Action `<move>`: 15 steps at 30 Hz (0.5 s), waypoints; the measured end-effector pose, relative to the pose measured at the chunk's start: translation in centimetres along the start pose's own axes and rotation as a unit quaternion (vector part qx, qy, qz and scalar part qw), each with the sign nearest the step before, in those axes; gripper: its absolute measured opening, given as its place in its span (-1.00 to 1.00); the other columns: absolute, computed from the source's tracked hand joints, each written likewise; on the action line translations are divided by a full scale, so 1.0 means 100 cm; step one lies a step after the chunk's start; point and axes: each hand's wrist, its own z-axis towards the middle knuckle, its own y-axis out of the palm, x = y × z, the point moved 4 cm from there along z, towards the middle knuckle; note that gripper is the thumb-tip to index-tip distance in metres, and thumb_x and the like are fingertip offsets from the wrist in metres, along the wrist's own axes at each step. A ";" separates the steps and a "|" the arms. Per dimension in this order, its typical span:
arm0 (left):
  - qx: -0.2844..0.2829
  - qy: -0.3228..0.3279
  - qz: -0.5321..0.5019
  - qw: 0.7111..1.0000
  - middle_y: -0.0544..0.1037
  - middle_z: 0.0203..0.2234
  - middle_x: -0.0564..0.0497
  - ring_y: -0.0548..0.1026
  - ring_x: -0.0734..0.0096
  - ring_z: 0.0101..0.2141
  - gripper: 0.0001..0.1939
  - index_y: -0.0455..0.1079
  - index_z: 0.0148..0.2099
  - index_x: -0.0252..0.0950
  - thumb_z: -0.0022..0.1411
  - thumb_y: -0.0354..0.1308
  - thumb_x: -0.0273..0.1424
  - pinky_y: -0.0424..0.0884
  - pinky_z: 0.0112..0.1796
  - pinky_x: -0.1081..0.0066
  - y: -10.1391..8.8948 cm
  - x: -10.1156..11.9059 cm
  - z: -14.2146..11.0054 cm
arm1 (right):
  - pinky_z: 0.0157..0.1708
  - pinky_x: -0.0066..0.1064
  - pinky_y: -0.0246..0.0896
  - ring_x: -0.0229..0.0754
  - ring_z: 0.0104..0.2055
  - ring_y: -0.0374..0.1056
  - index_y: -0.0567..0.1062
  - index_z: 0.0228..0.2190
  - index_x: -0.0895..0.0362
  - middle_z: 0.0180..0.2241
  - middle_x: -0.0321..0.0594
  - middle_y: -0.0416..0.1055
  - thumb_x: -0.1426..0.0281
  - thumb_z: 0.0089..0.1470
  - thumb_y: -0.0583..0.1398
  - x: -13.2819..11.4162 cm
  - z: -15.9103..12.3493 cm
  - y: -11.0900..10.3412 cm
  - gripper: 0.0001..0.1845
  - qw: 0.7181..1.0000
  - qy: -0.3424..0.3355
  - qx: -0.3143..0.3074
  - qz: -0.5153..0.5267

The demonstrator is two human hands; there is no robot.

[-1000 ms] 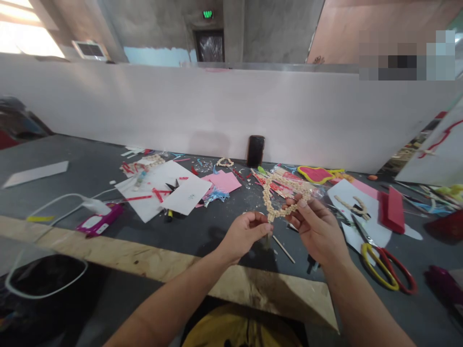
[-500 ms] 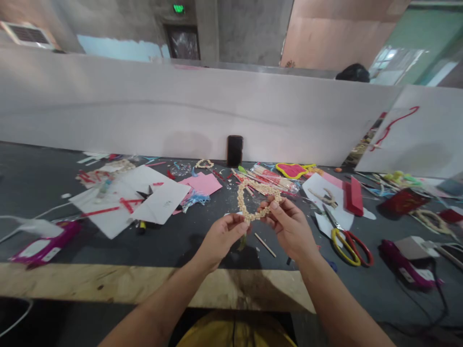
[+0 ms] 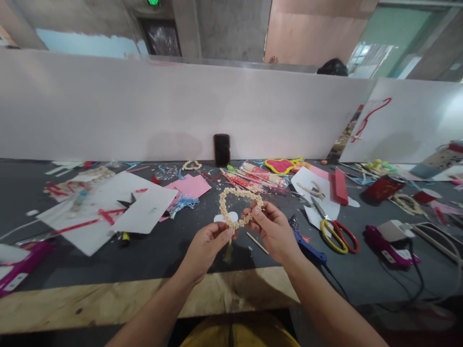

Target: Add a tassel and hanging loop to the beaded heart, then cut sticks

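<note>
You are holding the pale, knobbly heart [image 3: 222, 205] above the bench [image 3: 144, 262]: your left hand [image 3: 208, 246] is pinching its lower tip, your right hand [image 3: 274, 229] its lower right side, each grip closing firmly on it. Your fingers are hiding those stretches. A thin stalk [image 3: 229, 248] below the tip is blurring. The frame's left edge is cutting off a purple block [image 3: 27, 265].

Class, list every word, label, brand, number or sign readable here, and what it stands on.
Nothing is legible.
Glowing green sign on the back wall: cut off, unreadable.
Small marks on the flat white four-sided paper: too small to read.
Red cylindrical can: any markings too blurred to read.
</note>
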 end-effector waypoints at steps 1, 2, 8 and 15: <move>0.001 -0.002 0.000 1.000 0.51 -0.37 -0.03 0.43 0.40 -0.32 -0.69 0.43 -0.25 -0.36 0.06 0.21 -0.22 0.32 -0.22 0.43 0.000 -0.001 0.000 | -0.30 -0.44 0.35 -0.29 -0.32 0.40 0.44 -0.34 0.07 -0.37 -0.31 0.49 0.30 -0.11 0.31 0.000 0.000 0.000 -0.75 1.000 0.000 0.000 0.000; 0.000 -0.006 0.000 1.000 0.51 -0.37 -0.03 0.43 0.41 -0.32 -0.69 0.42 -0.24 -0.37 0.07 0.21 -0.22 0.31 -0.22 0.44 -0.001 -0.001 -0.001 | -0.30 -0.44 0.35 -0.29 -0.32 0.40 0.44 -0.34 0.07 -0.37 -0.31 0.49 0.30 -0.11 0.31 0.000 -0.001 0.000 -0.75 1.000 0.000 0.000 0.001; -0.009 -0.030 -0.020 0.999 0.53 -0.36 0.01 0.44 0.44 -0.31 -0.64 0.40 -0.22 -0.34 -0.06 0.31 -0.27 0.30 -0.22 0.49 -0.001 -0.007 -0.001 | -0.33 -0.45 0.35 -0.29 -0.31 0.40 0.43 -0.34 0.08 -0.37 -0.30 0.49 0.32 -0.09 0.30 0.000 -0.003 -0.002 -0.77 1.000 -0.003 0.006 0.003; 0.002 -0.023 -0.047 0.999 0.51 -0.37 0.01 0.44 0.43 -0.33 -0.68 0.42 -0.26 -0.35 -0.05 0.31 -0.28 0.33 -0.22 0.42 -0.003 -0.015 0.001 | -0.31 -0.43 0.35 -0.28 -0.32 0.40 0.45 -0.33 0.08 -0.37 -0.29 0.49 0.33 -0.08 0.30 0.004 -0.002 -0.005 -0.78 1.000 0.000 0.002 -0.004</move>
